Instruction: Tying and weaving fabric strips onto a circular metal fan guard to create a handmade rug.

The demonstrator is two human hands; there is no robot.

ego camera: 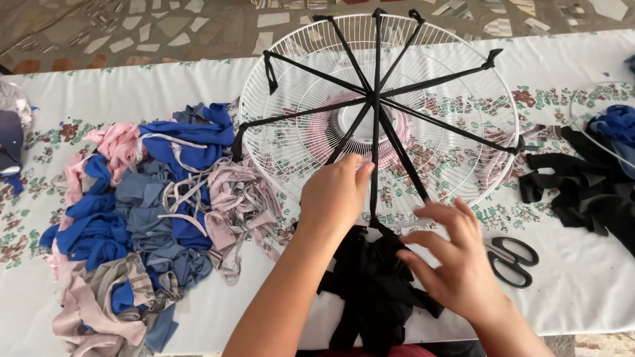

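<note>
A round white wire fan guard (311, 53) lies on the table, with black fabric strips (430, 119) stretched across it like spokes from rim to rim. My left hand (336, 192) rests over the guard's near side, fingers curled beside the vertical black strip; whether it grips the strip is unclear. To the right, my right hand (456, 254) hovers with fingers spread at the guard's near rim, above a bundle of black cloth (374, 284) hanging at the table's front edge.
A heap of blue, pink and grey fabric strips (152, 211) covers the left of the floral tablecloth (582, 264). Black-handled scissors (512, 258) lie right of my right hand. More black cloth (582, 185) and blue cloth (618, 125) sit at far right.
</note>
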